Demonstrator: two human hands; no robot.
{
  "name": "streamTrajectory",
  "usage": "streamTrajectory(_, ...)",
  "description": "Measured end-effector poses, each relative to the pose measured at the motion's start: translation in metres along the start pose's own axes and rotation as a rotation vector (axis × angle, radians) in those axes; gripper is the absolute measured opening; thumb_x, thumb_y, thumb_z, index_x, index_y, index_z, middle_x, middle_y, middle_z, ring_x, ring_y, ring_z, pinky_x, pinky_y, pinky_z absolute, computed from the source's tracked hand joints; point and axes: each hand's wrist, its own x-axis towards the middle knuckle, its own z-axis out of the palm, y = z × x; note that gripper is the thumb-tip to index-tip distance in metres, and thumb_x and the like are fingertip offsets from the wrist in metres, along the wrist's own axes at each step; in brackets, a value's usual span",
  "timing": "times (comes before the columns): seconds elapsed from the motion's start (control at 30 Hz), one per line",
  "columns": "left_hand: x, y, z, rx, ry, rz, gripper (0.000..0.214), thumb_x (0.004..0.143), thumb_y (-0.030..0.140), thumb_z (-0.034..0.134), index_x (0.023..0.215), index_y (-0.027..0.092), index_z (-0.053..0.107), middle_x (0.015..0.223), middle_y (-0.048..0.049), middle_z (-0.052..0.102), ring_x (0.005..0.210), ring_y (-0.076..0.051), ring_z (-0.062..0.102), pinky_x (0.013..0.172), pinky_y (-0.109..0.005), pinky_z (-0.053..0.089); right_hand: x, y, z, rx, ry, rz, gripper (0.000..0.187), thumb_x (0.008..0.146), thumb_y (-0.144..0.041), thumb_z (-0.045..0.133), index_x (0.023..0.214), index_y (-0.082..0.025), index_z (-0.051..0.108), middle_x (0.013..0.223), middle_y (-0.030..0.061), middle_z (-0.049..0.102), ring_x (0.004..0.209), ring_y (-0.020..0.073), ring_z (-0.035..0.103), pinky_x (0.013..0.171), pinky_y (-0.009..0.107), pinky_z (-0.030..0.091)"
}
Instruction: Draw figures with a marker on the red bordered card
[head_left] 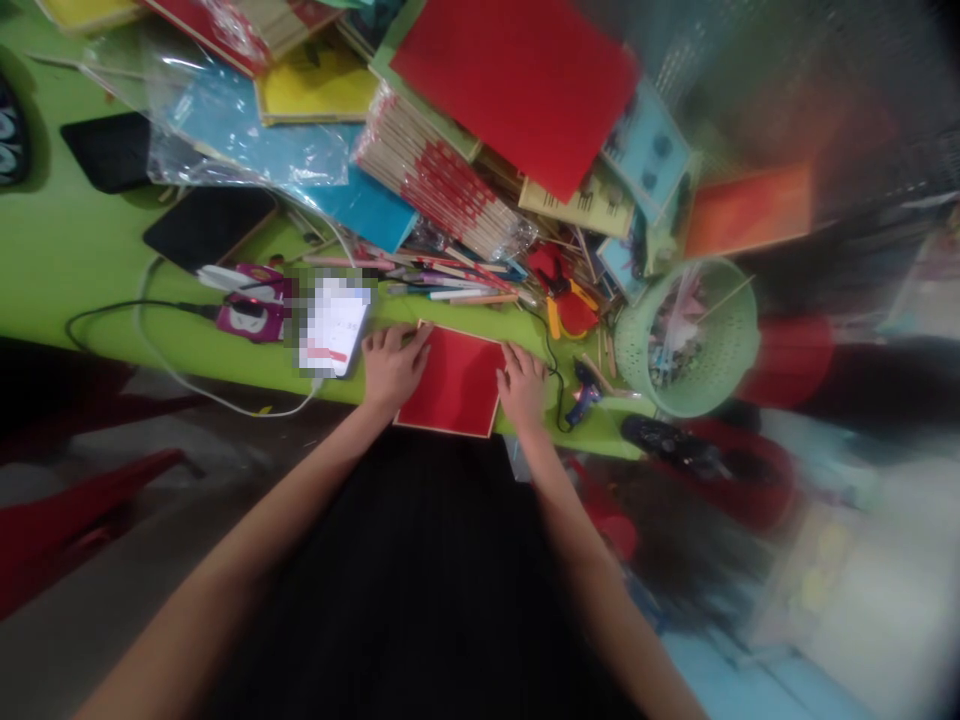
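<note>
A flat red panel with a pale, thin border (452, 385) lies at the front edge of the green table, close to my body. My left hand (393, 368) is at its upper left side, thumb and forefinger on the edge and the other fingers bent beside it. On the opposite side, my right hand (523, 383) has its fingertips and thumb at the right edge. Both hands steady the panel between them. Left of my left hand, a phone with a lit screen (337, 325), partly blurred out, has a white cable plugged in.
Pens and sticks (457, 285) lie beyond the panel, with orange-handled pliers (566, 300) nearby. A blue glue gun (581, 395) and a green basket of scraps (690, 400) stand at right. Behind are packed sticks (442, 180) and a large red sheet (517, 80). A purple power strip (251, 310) sits left.
</note>
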Motion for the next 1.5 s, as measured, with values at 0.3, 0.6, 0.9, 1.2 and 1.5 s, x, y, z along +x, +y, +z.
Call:
streamTrajectory(0.3, 0.001, 0.002, -0.002, 0.027, -0.021, -0.006, 0.047, 0.107, 0.04, 0.046, 0.149, 0.035, 0.066, 0.134, -0.0157, 0.065, 0.117, -0.037, 0.057, 0.103, -0.056, 0.039, -0.002, 0.005, 0.013, -0.018, 0.047, 0.0, 0.053, 0.109, -0.032, 0.046, 0.16, -0.022, 0.053, 0.163, 0.0127, 0.056, 0.14, 0.0322, 0.052, 0.116, 0.05, 0.04)
streamTrajectory(0.6, 0.001, 0.005, -0.003, 0.064, -0.02, -0.006, 0.047, 0.108, 0.039, 0.044, 0.149, 0.033, 0.065, 0.133, -0.0156, 0.067, 0.116, -0.036, 0.057, 0.101, -0.053, 0.038, -0.002, 0.01, 0.025, 0.002, 0.102, 0.01, 0.052, 0.109, -0.032, 0.046, 0.159, -0.023, 0.055, 0.161, 0.013, 0.057, 0.138, 0.0323, 0.052, 0.113, 0.049, 0.04)
streamTrajectory(0.9, 0.0, 0.003, -0.001, 0.072, 0.007, 0.0, 0.046, 0.107, 0.039, 0.046, 0.149, 0.033, 0.066, 0.133, -0.0158, 0.067, 0.116, -0.035, 0.057, 0.101, -0.052, 0.039, -0.004, 0.016, 0.042, 0.065, 0.19, -0.015, 0.052, 0.11, -0.037, 0.042, 0.158, -0.023, 0.055, 0.158, 0.0135, 0.059, 0.139, 0.0315, 0.052, 0.117, 0.049, 0.039)
streamTrajectory(1.2, -0.001, -0.003, 0.004, 0.067, 0.045, -0.023, 0.049, 0.107, 0.04, 0.044, 0.15, 0.029, 0.065, 0.132, -0.0173, 0.066, 0.113, -0.035, 0.057, 0.101, -0.053, 0.04, -0.003, 0.021, 0.048, 0.092, 0.279, -0.03, 0.055, 0.11, -0.041, 0.043, 0.159, -0.02, 0.053, 0.159, 0.0155, 0.058, 0.137, 0.0318, 0.056, 0.116, 0.048, 0.042)
streamTrajectory(1.5, -0.001, 0.001, 0.005, 0.079, 0.04, -0.027, 0.049, 0.108, 0.04, 0.042, 0.148, 0.028, 0.067, 0.131, -0.018, 0.067, 0.114, -0.035, 0.056, 0.1, -0.053, 0.039, -0.003, 0.022, 0.05, 0.085, 0.283, -0.031, 0.052, 0.109, -0.037, 0.042, 0.157, -0.023, 0.057, 0.156, 0.0139, 0.061, 0.136, 0.0307, 0.058, 0.115, 0.049, 0.044)
